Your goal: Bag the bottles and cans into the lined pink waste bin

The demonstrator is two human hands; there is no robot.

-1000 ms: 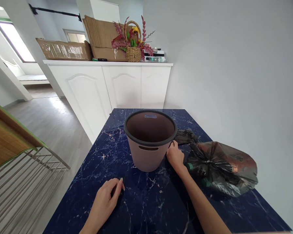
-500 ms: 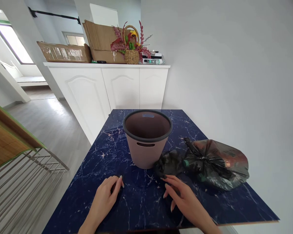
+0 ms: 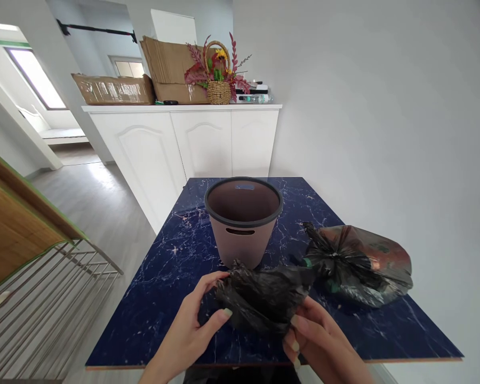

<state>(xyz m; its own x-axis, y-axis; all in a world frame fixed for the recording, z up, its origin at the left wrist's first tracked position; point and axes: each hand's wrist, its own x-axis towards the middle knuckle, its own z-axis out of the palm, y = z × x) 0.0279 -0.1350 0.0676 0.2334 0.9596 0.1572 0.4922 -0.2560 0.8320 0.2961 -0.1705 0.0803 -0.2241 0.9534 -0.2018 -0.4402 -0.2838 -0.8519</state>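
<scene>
My right grip (image 3: pixel 320 336) pinches the right-hand edge of a loose black bag (image 3: pixel 268 298), on the near side of the bin. My left grip (image 3: pixel 190 330) stands open at the bag's other edge, thumb parted from the index finger — I cannot tell how firmly that fingertip meets the film. The bag, crumpled, covers the bin's foot from my view; whether the two touch is unclear.

Film this thin calls, I judge, for fingertip pads rather than nails. The right pinch would serve best as a light anchor, with the left thumb and finger rubbing the layers apart and the creases eased out bit by bit — a sharp tug could split it.

Just beyond, the mauve bin (image 3: pixel 244 248) sits upright on a dark blue worktop (image 3: pixel 160 298), handle slot facing me. To the bin's right lies a knotted, filled bag (image 3: pixel 368 266), close to the loose one's right end, so snagging is worth guarding against.

Farthest back, past the bin, a white cabinet (image 3: pixel 202 146) carries a flower basket (image 3: pixel 218 92) and cardboard boxes (image 3: pixel 114 89).
</scene>
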